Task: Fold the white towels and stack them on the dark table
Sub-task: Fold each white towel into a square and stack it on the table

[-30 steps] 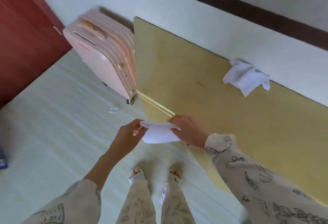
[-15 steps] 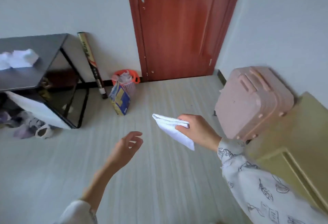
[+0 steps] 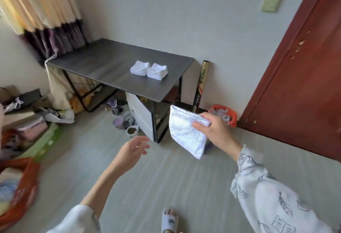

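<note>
- Right hand (image 3: 217, 131) pinches a folded white towel (image 3: 186, 133) by its top edge — the towel hangs in the air at about 3 o'clock of centre, in front of the table's leg.
- Left hand (image 3: 132, 149) is at 6 o'clock, fingers loose, holding nothing.
- Two stacks of folded towels (image 3: 149, 70) sit touching side by side on the dark tabletop (image 3: 103, 63) at 12 o'clock.
- Red door (image 3: 304, 85) at 3 o'clock — orange basket (image 3: 224, 113) just beside it.
</note>
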A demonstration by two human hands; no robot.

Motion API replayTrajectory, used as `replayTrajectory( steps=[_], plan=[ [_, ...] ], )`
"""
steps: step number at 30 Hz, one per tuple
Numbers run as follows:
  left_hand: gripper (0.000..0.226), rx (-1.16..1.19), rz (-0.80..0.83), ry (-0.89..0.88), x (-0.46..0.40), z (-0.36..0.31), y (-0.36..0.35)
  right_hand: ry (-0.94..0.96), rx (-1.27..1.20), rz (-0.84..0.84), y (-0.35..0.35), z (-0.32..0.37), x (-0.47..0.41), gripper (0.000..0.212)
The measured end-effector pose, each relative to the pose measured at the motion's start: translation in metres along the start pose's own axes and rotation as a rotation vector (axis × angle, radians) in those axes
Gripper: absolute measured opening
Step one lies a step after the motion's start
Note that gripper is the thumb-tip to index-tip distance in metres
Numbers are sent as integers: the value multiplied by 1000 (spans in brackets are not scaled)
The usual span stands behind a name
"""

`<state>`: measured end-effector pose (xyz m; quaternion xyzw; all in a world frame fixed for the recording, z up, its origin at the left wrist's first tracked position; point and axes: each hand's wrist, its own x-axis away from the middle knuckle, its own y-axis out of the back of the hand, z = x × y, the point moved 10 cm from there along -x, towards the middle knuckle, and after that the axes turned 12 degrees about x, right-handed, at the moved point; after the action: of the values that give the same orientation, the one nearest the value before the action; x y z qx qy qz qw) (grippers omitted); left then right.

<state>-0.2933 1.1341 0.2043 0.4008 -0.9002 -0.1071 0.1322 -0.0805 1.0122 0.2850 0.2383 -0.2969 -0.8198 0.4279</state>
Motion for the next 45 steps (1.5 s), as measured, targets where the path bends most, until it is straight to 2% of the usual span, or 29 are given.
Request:
replayTrajectory(
  steps=[8,13,17,18,21,24,26,29,32,34,37,39,42,45],
  plan=[
    [16,12,-124,21,-170,-11,104,86,-45,136,-71,41,-219,5],
    [19,142,-122,41,-265,-10,144,121,-115,241,-108,62,-320,2],
    [61,284,-5,40,-357,-12,163,141,-142,325,-140,73,-393,3],
    [64,334,67,19,-381,-16,163,146,-136,339,-148,75,-412,6],
    [49,443,243,-9,-448,-23,166,131,-100,339,-177,72,-468,6],
    [48,523,307,63,-507,-10,181,42,-108,315,-204,61,-522,2],
    [44,525,312,108,-540,0,194,-31,-108,285,-220,51,-554,11],
    [29,468,302,96,-590,-1,212,-133,-119,247,-236,35,-597,14],
    [29,462,299,84,-632,-4,218,-271,-176,206,-248,14,-628,17],
    [28,470,291,101,-658,-3,221,-408,-314,221,-261,-4,-643,18],
    [29,485,254,132,-691,9,225,-637,-743,303,-294,-29,-657,23],
    [27,507,217,161,-710,17,227,-723,-909,364,-311,-36,-665,21],
    [28,501,182,191,-739,31,233,-747,-884,432,-331,-47,-683,27],
    [27,409,180,223,-771,47,237,-758,-714,407,-343,-64,-701,26]
  ],
)
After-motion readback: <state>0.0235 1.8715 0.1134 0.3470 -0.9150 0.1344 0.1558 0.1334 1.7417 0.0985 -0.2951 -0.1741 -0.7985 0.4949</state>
